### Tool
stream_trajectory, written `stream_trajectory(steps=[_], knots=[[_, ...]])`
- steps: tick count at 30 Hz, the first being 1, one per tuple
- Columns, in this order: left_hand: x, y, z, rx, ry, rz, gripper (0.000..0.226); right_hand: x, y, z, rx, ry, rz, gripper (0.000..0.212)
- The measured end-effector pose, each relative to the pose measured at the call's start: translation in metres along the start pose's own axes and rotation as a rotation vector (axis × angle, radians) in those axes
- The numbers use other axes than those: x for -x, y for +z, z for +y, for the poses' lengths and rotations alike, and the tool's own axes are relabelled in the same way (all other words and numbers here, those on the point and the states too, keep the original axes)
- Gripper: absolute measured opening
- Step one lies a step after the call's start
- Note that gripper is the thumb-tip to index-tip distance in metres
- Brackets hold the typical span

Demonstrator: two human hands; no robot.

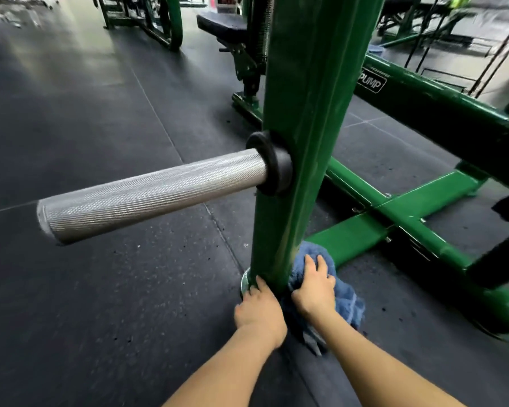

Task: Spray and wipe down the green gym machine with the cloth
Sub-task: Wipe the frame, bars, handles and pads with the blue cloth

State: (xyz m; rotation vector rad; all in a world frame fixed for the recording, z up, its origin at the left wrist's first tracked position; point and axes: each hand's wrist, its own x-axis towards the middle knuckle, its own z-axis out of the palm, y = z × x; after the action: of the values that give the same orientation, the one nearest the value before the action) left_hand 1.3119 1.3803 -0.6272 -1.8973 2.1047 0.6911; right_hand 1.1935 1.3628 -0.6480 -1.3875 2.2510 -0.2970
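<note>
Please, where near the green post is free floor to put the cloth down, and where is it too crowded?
Free: the dark floor left of the green post, under and beyond the steel peg. Also the floor patch between the base beams on the right. Crowded: the post's foot, where the left hand, the right hand and the blue cloth meet.

Head cam, looking fwd/down, close to green post [291,171]
</note>
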Motion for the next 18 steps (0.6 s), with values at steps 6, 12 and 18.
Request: stream_trajectory(steps=[6, 12, 18], knots=[[0.007, 0.0, -0.013, 0.005, 0.076, -0.059, 0.089, 0.031, 0.003, -0.002, -0.479, -0.086, 0.018, 0.067], [0.002, -0.014, -0.02, 0.139, 0.087, 0.045, 0.085, 0.06, -0.03, -0.028, -0.922, -0.196, 0.217, 0.039], [0.004, -0.032, -0.026, 0.304, 0.132, 0.324, 0.076, 0.07, -0.027, -0.057, -0.869, -0.245, 0.539, 0.076]])
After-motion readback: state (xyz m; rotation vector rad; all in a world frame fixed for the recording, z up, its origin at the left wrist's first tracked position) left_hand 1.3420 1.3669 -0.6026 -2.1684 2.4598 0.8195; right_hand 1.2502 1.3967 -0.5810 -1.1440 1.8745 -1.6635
